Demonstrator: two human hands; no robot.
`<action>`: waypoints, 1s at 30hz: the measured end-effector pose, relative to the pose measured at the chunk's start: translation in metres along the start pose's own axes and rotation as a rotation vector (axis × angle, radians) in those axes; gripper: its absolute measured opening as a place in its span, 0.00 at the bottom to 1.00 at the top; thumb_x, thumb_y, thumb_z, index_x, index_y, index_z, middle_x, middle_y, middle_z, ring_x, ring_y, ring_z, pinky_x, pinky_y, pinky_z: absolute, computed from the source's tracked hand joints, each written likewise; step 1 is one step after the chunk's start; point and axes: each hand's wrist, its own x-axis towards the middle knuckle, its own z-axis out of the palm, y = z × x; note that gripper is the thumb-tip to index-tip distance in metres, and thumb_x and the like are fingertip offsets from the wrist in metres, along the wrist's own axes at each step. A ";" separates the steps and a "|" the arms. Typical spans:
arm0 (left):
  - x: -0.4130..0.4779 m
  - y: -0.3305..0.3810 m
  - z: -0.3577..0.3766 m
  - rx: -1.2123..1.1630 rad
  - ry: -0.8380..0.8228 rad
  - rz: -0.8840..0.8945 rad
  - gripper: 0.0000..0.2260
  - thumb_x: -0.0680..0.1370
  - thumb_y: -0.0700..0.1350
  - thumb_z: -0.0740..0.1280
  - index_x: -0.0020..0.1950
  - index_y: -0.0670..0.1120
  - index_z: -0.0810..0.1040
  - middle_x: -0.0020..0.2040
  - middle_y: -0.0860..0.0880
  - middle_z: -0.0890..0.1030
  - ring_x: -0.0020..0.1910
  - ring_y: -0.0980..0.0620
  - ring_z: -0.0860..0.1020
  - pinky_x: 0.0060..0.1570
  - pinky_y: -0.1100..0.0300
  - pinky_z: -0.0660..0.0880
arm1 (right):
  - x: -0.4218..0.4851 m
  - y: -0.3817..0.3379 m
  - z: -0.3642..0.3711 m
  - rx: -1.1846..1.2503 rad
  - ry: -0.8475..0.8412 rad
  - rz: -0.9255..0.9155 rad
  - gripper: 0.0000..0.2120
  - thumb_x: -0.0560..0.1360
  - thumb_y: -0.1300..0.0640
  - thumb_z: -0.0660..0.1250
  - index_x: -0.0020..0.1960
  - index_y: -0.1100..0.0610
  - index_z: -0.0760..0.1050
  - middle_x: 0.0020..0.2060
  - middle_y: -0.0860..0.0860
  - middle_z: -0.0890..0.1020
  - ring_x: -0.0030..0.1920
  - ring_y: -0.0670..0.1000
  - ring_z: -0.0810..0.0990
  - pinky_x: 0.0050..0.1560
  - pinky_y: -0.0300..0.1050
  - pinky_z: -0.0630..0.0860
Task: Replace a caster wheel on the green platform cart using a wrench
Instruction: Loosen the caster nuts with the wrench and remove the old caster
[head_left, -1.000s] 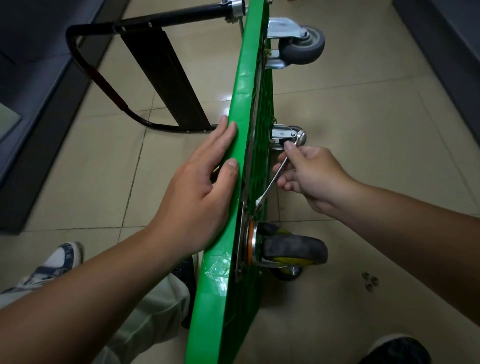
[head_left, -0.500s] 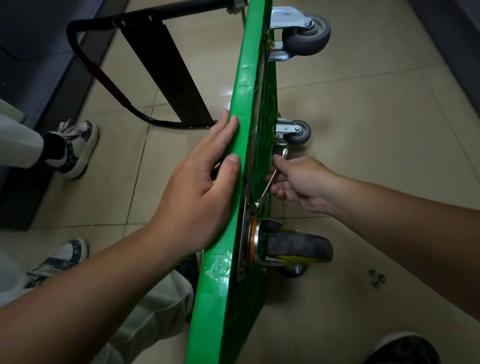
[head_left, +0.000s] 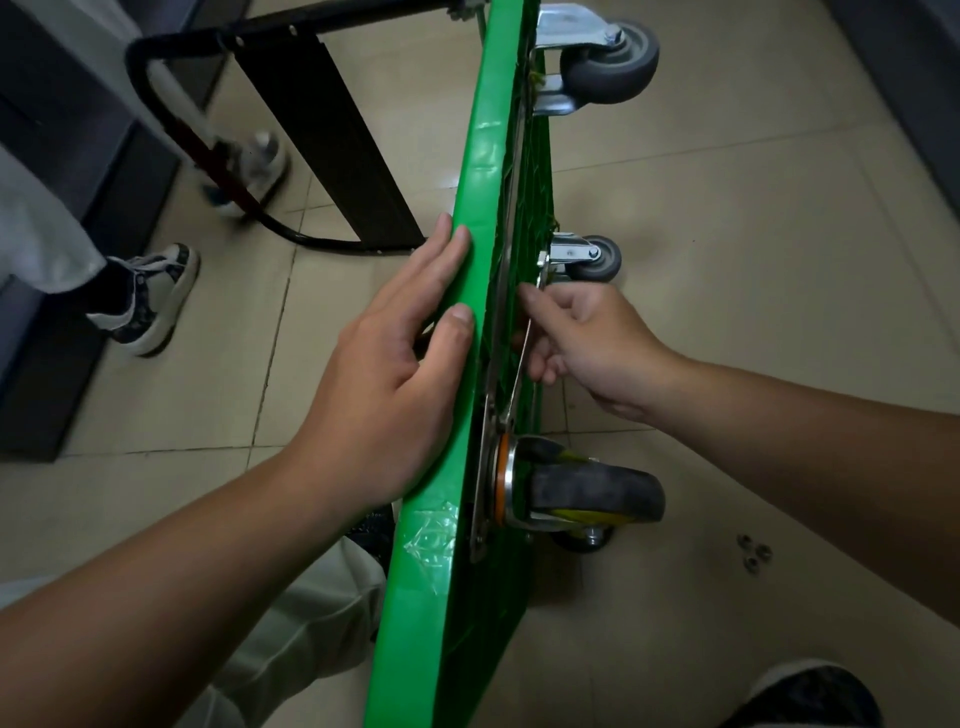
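Floor's beige tile (head_left: 727, 208) with dark grout lines, kinda shiny (soft glare patch just past my fingers (head_left: 441, 254)). Way off left of them sits a dark grey cabinet (head_left: 41, 389), another dark unit (head_left: 909, 78) far right. Somebody's sneaker (head_left: 150, 301) stands by the cabinet, left too.

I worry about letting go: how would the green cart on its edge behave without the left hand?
Probably tips: the green cart stands on a narrow edge, left hand flat against it. Its casters jut out one side, so it likely falls that way.
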 end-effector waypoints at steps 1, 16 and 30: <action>0.000 0.000 0.000 0.002 0.002 0.000 0.26 0.83 0.48 0.58 0.82 0.49 0.64 0.82 0.57 0.62 0.79 0.66 0.59 0.79 0.66 0.58 | -0.003 -0.005 -0.001 -0.040 -0.004 -0.069 0.16 0.84 0.52 0.63 0.47 0.64 0.76 0.30 0.59 0.81 0.27 0.53 0.80 0.26 0.43 0.75; 0.000 0.001 -0.001 0.020 0.003 0.003 0.26 0.83 0.50 0.58 0.82 0.51 0.63 0.82 0.57 0.61 0.79 0.66 0.59 0.79 0.62 0.58 | -0.052 -0.030 -0.004 -0.291 -0.136 -0.489 0.07 0.84 0.54 0.62 0.53 0.56 0.76 0.41 0.49 0.82 0.36 0.49 0.83 0.39 0.45 0.81; 0.000 0.002 0.000 0.023 0.006 -0.001 0.26 0.84 0.49 0.58 0.82 0.50 0.63 0.82 0.57 0.61 0.79 0.66 0.59 0.80 0.64 0.57 | -0.004 -0.017 -0.014 0.065 0.131 0.190 0.14 0.86 0.54 0.60 0.47 0.61 0.75 0.32 0.53 0.81 0.25 0.47 0.76 0.29 0.38 0.72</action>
